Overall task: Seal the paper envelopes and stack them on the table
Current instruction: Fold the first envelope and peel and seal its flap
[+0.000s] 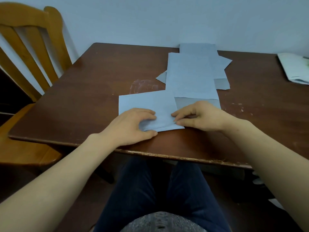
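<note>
No text, labels, brands or nos. legible anywhere; near envelope [147, 102] is plain blue paper; other envelopes [192, 76] behind it likewise plain; pale packet [292, 69] at far right has faint greenish marks, too blurred to read.
</note>
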A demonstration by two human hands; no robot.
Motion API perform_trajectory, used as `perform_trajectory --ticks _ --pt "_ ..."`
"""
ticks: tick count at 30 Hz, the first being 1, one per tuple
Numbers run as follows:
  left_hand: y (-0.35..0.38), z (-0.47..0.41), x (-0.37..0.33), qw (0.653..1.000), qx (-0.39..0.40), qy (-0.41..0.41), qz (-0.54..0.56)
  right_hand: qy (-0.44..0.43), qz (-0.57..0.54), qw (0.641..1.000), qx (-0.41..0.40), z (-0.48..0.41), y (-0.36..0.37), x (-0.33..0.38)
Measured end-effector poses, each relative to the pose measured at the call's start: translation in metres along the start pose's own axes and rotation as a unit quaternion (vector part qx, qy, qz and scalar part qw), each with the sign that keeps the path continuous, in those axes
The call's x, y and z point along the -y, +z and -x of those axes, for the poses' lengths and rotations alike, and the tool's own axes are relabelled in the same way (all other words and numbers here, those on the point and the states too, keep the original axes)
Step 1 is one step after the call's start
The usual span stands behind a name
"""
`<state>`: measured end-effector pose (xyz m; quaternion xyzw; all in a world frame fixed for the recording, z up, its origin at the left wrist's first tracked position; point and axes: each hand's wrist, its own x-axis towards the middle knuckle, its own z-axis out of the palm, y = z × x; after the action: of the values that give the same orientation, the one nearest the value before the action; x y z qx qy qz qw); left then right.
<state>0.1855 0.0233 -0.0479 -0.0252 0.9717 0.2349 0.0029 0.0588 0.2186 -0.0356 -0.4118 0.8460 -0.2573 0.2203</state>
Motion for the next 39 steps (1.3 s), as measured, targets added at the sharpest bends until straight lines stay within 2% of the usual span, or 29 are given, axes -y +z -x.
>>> perform_trajectory --ticks 4,9,15,20,22,25,27,29,31,32,34,36,39 --pt "0.0 -0.004 0.004 0.999 -0.021 -0.008 0.047 0.01 -0.018 0.997 -0.069 -0.003 0.003 0.008" --pt "-0.006 -0.018 0.005 0.985 -0.052 -0.066 0.151 0.061 -0.2 0.974 -0.084 -0.009 -0.001 0.008" --pt "-0.015 -0.031 0.008 0.966 -0.063 -0.091 0.235 0.156 -0.354 0.91 -0.148 -0.02 0.003 0.002" --pt "-0.022 -0.031 0.012 0.946 -0.122 -0.126 0.274 0.168 -0.495 0.838 -0.156 -0.028 0.005 0.01" --pt "-0.022 -0.031 0.014 0.943 -0.14 -0.14 0.269 0.169 -0.503 0.836 -0.143 -0.029 0.004 0.011" --pt "-0.022 -0.034 0.017 0.94 -0.151 -0.149 0.267 0.181 -0.468 0.855 -0.134 -0.029 0.003 0.01" --pt "-0.019 -0.037 0.019 0.943 -0.162 -0.152 0.247 0.18 -0.475 0.85 -0.143 -0.031 0.004 0.009" --pt "-0.016 -0.038 0.019 0.965 -0.219 -0.127 0.073 0.168 -0.502 0.834 -0.155 -0.034 0.005 0.01" --pt "-0.013 -0.037 0.012 0.943 -0.315 -0.018 -0.108 0.16 -0.525 0.819 -0.167 -0.037 0.007 0.012" --pt "-0.011 -0.038 0.007 0.931 -0.339 0.035 -0.126 0.159 -0.531 0.815 -0.169 -0.037 0.007 0.013" --pt "-0.004 -0.042 -0.005 0.939 -0.32 0.091 -0.084 0.154 -0.539 0.811 -0.166 -0.037 0.008 0.015" --pt "0.003 -0.048 -0.016 0.96 -0.273 0.058 -0.01 0.149 -0.543 0.81 -0.165 -0.036 0.007 0.015" --pt "0.01 -0.054 -0.023 0.965 -0.261 0.011 0.034 0.137 -0.549 0.809 -0.162 -0.032 0.007 0.013"
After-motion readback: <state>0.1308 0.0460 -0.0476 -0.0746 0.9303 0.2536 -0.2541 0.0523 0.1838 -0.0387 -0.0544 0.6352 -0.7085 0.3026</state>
